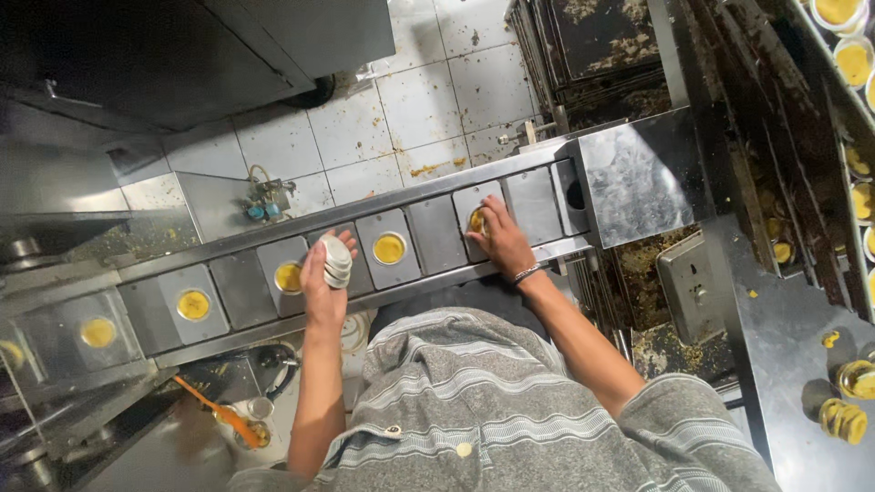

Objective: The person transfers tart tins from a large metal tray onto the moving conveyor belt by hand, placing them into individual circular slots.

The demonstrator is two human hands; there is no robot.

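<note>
Foil cups (337, 261) — a small stack of them, nested, pale silvery-white with rounded rims — sit in our left hand (325, 282), which is closed around the stack from below with the fingers curled up its side. The stack leans a little toward the conveyor, its long axis running roughly up from the palm. It hovers just above the belt, over the plate between two filled ones.

The relation that matters lies along the conveyor (365, 251), whose long axis slants from lower left to upper right. Our right hand (497, 239) rests further up that line, fingers pressed down on a plate where a yellow-filled cup (477, 221) shows under the fingertips; whether it grips the cup or only touches it we cannot tell. The stack lies to the left of that hand, well apart, so the left hand is the nearer one to the empty cups — the right is nearer to the plate being worked.

Between the two hands one plate carries a filled cup (389, 248); further left are others (193, 304). Beyond the belt is a tiled floor (410, 109), stained.
</note>
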